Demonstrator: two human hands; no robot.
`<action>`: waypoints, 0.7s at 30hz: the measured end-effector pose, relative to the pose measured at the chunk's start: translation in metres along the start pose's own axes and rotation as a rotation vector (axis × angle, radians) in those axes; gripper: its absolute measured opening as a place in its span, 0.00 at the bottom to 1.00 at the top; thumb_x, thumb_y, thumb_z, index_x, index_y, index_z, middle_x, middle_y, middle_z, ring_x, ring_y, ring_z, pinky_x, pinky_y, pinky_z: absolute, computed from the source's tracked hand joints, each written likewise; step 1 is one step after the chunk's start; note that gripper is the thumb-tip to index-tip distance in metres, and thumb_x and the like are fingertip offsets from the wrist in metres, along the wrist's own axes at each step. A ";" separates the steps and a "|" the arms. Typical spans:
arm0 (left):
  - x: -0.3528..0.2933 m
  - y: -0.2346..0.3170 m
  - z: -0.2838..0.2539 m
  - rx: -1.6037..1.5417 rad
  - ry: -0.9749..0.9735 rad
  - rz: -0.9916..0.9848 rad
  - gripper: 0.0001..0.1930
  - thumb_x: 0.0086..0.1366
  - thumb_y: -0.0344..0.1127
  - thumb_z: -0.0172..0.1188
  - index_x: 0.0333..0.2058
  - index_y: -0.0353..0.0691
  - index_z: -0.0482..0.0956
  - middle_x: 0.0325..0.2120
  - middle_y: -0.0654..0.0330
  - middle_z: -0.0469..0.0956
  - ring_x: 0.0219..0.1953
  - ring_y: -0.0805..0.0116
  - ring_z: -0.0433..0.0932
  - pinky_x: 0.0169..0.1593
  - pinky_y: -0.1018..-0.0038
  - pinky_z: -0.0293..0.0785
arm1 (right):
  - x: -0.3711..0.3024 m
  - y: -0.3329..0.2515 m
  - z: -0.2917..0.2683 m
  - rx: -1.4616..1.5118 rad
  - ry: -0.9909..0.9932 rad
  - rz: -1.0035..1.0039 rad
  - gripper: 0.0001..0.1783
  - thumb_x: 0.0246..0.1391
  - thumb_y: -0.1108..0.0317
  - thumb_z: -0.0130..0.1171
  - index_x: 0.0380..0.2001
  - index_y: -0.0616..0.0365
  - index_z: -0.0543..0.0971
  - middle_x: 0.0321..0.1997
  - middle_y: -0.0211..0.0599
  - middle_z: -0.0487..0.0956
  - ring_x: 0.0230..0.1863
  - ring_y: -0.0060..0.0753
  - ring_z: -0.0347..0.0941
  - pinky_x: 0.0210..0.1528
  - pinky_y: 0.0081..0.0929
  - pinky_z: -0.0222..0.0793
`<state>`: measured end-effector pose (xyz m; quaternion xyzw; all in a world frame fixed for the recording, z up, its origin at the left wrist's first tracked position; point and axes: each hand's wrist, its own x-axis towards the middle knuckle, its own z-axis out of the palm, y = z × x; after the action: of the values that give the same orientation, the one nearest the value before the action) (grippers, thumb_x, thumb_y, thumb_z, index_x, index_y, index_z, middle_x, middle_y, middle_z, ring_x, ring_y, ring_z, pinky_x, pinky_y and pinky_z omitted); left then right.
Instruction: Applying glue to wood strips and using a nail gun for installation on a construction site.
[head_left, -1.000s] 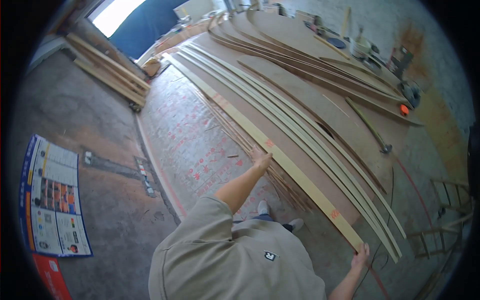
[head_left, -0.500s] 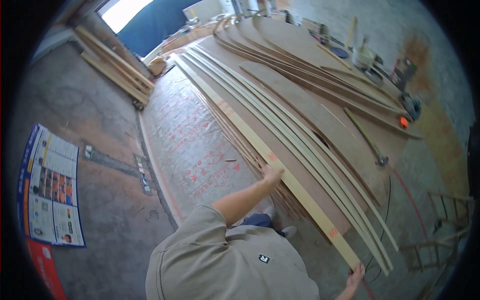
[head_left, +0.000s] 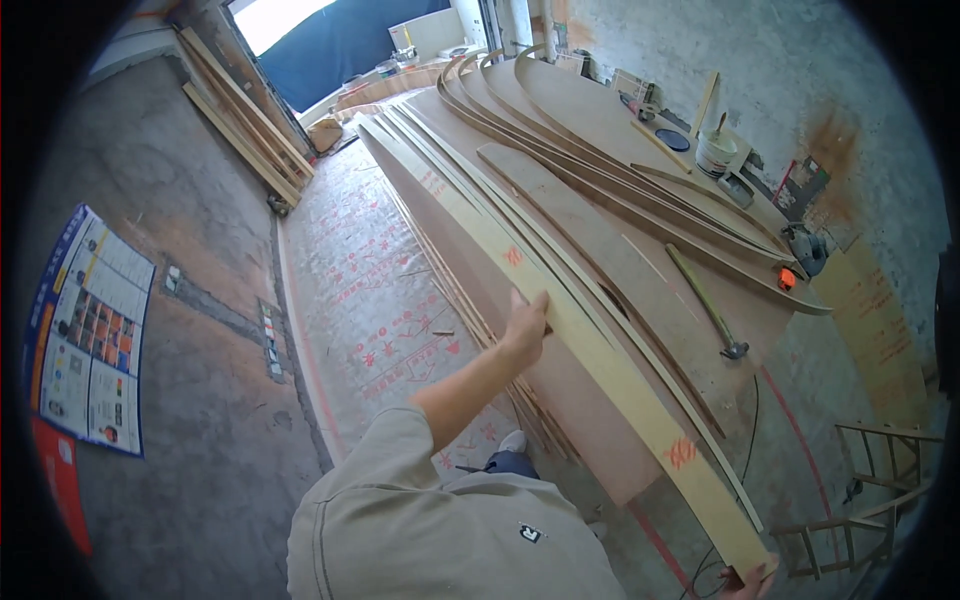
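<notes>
A long pale wooden board (head_left: 622, 378) with red stamps runs from the far end of a plywood sheet (head_left: 590, 430) past its near right corner. My left hand (head_left: 526, 325) is closed on the board's left edge around its middle. At the near end, my right hand (head_left: 755, 580) grips the board, partly cut off by the picture's lower edge. The near part is raised above the sheet. Thin pale strips (head_left: 540, 238) lie alongside, partly hidden under the board. Further right on the sheet, a hammer (head_left: 708, 303) rests near a flat curved wood piece (head_left: 560, 195).
Bent wooden strips (head_left: 610, 165) stand on edge across the sheet's far right. A white bucket (head_left: 715, 152) and an orange tape measure (head_left: 786, 278) sit beyond. Thin sticks (head_left: 450, 285) lie along the sheet's left side. A wooden frame (head_left: 850, 530) and a cable (head_left: 752, 430) are at right.
Both hands have lifted the board's near part and shifted it right, over the thin strips. Bare plywood now shows left of it. My right hand is lower and further right.
</notes>
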<state>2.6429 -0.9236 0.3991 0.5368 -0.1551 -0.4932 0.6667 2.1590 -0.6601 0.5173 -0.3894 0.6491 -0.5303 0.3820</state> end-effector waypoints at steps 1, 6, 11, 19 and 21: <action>-0.008 0.007 0.013 -0.012 0.003 0.030 0.23 0.69 0.37 0.53 0.60 0.43 0.60 0.44 0.58 0.76 0.40 0.64 0.79 0.39 0.63 0.79 | -0.002 -0.022 0.007 -0.016 0.013 -0.033 0.28 0.61 0.40 0.55 0.38 0.59 0.74 0.29 0.34 0.74 0.25 0.28 0.69 0.27 0.27 0.65; -0.028 0.010 0.061 -0.291 -0.097 0.198 0.19 0.74 0.39 0.48 0.59 0.37 0.62 0.51 0.52 0.74 0.51 0.55 0.76 0.56 0.57 0.76 | 0.004 -0.041 -0.025 0.255 -0.271 -0.249 0.17 0.60 0.57 0.58 0.44 0.56 0.69 0.28 0.32 0.74 0.22 0.21 0.68 0.19 0.21 0.59; -0.136 0.038 0.095 -0.413 -0.094 0.134 0.22 0.77 0.46 0.40 0.60 0.36 0.64 0.55 0.51 0.73 0.54 0.53 0.75 0.60 0.54 0.73 | 0.023 -0.080 -0.017 0.068 -0.597 -0.630 0.18 0.60 0.62 0.56 0.46 0.63 0.67 0.24 0.36 0.75 0.15 0.30 0.72 0.16 0.28 0.64; -0.270 0.102 0.155 -0.501 -0.009 0.257 0.10 0.77 0.38 0.36 0.35 0.48 0.63 0.22 0.61 0.63 0.17 0.72 0.62 0.23 0.73 0.62 | -0.004 -0.155 -0.038 0.219 -0.589 -1.058 0.15 0.55 0.66 0.63 0.40 0.62 0.71 0.15 0.32 0.71 0.13 0.34 0.71 0.17 0.31 0.64; -0.280 0.105 0.154 -0.596 -0.040 0.286 0.08 0.74 0.29 0.38 0.33 0.49 0.62 0.20 0.61 0.62 0.16 0.73 0.61 0.23 0.74 0.59 | -0.010 -0.162 -0.038 0.253 -0.555 -1.142 0.14 0.54 0.66 0.64 0.37 0.61 0.71 0.13 0.28 0.69 0.11 0.33 0.68 0.15 0.30 0.60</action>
<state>2.4513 -0.7863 0.6385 0.2809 -0.0908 -0.4290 0.8537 2.1447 -0.6579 0.6838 -0.7479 0.1495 -0.6021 0.2362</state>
